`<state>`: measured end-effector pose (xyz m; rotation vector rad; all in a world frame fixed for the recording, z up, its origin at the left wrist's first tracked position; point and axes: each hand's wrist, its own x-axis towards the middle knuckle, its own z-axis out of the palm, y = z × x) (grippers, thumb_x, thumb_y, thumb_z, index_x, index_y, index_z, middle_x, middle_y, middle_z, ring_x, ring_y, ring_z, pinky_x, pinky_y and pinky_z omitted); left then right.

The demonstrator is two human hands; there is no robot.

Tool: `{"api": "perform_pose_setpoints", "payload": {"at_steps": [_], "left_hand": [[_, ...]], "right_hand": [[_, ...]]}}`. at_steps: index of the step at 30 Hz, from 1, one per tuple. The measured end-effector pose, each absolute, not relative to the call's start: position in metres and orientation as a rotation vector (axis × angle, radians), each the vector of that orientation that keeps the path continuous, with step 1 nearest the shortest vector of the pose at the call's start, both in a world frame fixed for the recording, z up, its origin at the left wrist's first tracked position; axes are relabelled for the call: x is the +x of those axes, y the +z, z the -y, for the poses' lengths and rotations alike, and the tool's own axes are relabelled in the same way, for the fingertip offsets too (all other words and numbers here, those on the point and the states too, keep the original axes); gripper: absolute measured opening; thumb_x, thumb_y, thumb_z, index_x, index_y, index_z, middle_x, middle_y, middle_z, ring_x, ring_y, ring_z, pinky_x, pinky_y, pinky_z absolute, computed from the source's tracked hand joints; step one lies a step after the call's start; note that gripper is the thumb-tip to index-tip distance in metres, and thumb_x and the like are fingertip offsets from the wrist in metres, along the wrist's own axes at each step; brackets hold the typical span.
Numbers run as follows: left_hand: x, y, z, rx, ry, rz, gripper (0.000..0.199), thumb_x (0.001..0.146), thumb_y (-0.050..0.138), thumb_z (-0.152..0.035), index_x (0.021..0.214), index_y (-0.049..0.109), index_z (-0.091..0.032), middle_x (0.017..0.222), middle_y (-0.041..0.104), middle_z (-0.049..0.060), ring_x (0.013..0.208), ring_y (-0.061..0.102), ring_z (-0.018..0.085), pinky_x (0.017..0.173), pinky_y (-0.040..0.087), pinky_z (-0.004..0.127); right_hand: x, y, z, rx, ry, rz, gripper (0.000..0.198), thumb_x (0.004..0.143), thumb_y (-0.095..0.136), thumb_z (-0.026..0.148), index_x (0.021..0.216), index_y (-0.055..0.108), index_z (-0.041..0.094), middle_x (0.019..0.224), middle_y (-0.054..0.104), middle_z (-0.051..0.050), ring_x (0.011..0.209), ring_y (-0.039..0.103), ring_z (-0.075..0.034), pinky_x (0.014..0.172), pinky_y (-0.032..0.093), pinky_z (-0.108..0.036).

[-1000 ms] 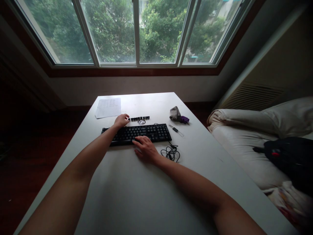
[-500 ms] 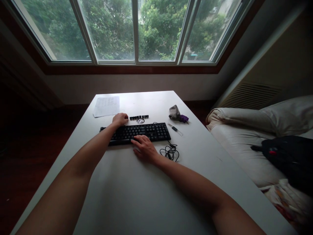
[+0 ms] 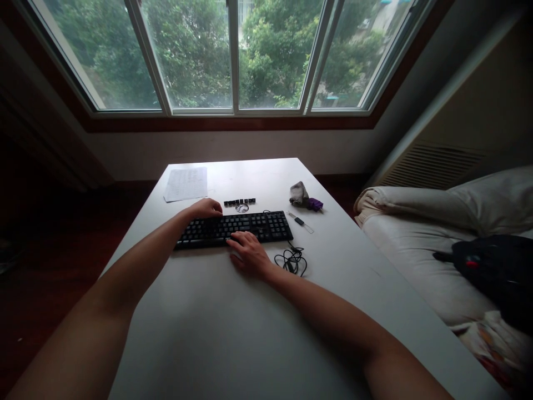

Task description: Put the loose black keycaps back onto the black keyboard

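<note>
A black keyboard (image 3: 272,226) lies across the white table. Over its back left part is my left hand (image 3: 207,208), with fingers curled down and closed; whatever they hold, if anything, is hidden. My right hand (image 3: 250,253) rests at the front edge of the keyboard, fingers stretched out and slightly apart, fingertips touching it. Behind the keyboard stands a row of several black keycaps (image 3: 240,202). Between the row and the keyboard sits a small round shiny item (image 3: 242,208). To the right lies a wire keycap puller (image 3: 300,221) with a dark handle.
The keyboard's coiled cable (image 3: 291,261) lies right of my right hand. A grey and purple cloth bundle (image 3: 298,193) sits at the back right, and paper sheets (image 3: 186,184) at the back left. Beside the table (image 3: 216,333) is a bed (image 3: 416,261) with a dark bag (image 3: 495,272).
My left hand has shifted slightly right along the back of the keyboard, its forearm lying lower. My right hand stays on the front edge. The whole view has moved a little.
</note>
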<state>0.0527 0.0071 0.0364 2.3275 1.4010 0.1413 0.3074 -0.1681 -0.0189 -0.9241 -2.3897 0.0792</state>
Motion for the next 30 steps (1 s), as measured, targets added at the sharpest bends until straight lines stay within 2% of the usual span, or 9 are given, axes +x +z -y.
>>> {"api": "perform_pose_setpoints", "payload": {"at_steps": [10, 19, 30], "left_hand": [[0.055, 0.036, -0.001, 2.323, 0.096, -1.372, 0.033, 0.078, 0.064, -0.045, 0.098, 0.078, -0.022, 0.092, 0.077, 0.001, 0.083, 0.068, 0.018, 0.073, 0.047, 0.023], [0.058, 0.039, 0.007, 2.551, 0.067, -1.375, 0.028, 0.081, 0.064, -0.041, 0.101, 0.077, -0.027, 0.096, 0.077, 0.000, 0.082, 0.067, 0.017, 0.073, 0.046, 0.023], [0.047, 0.037, 0.002, 2.263, 0.124, -1.376, 0.035, 0.077, 0.064, -0.047, 0.099, 0.079, -0.025, 0.094, 0.078, 0.001, 0.088, 0.068, 0.019, 0.078, 0.048, 0.024]], "right_hand": [[0.307, -0.018, 0.168, -0.920, 0.086, 2.393, 0.047, 0.090, 0.064, 0.030, 0.136, 0.058, 0.019, 0.138, 0.053, -0.014, 0.130, 0.043, -0.030, 0.113, 0.035, -0.051], [0.308, -0.019, 0.168, -0.926, 0.075, 2.399, 0.047, 0.091, 0.063, 0.030, 0.136, 0.058, 0.018, 0.139, 0.052, -0.014, 0.131, 0.043, -0.029, 0.114, 0.034, -0.050], [0.307, -0.016, 0.169, -0.935, 0.123, 2.396, 0.049, 0.090, 0.065, 0.029, 0.137, 0.058, 0.019, 0.139, 0.052, -0.015, 0.131, 0.043, -0.029, 0.114, 0.034, -0.051]]}}
